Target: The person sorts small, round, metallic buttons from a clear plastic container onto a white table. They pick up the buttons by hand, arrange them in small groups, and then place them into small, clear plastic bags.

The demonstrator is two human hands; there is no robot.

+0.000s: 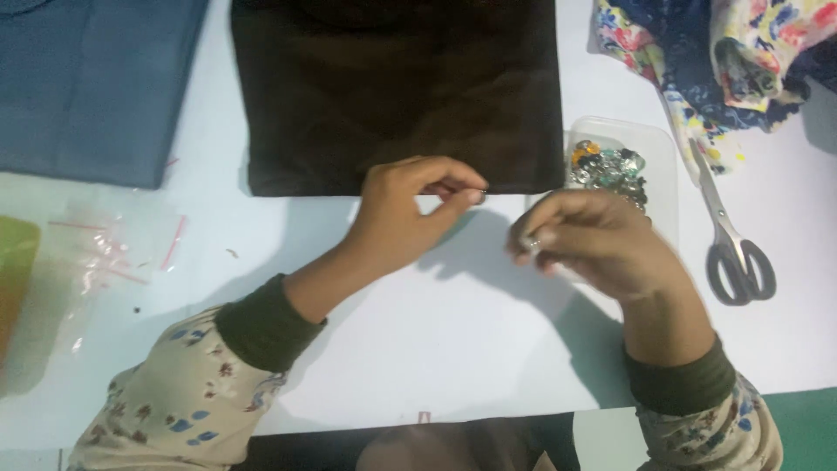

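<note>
On the white table [453, 349], the left hand [410, 209] sits just at the near edge of a folded dark brown cloth [392, 87], thumb and forefinger pinched together on something very small at the fingertips; it is too tiny to tell what, perhaps a needle or a bead. The right hand [593, 240] hovers just beside it, fingers curled and pressed around a small shiny piece, directly in front of a clear plastic tray [658, 144] of mixed metallic sequins and beads [610, 166] near the table's right edge. Grey-handled steel scissors [732, 249] lie to the right of the tray, below a bundle of floral navy fabric [724, 52] at the far right corner. A folded blue cloth [87, 78] fills the far left corner, with a crumpled clear plastic bag [113, 244] along the left edge. For fine work like this, it seems wise to keep both pinches firm and close together, low over the table, so a dropped piece stays near the tray.
</note>
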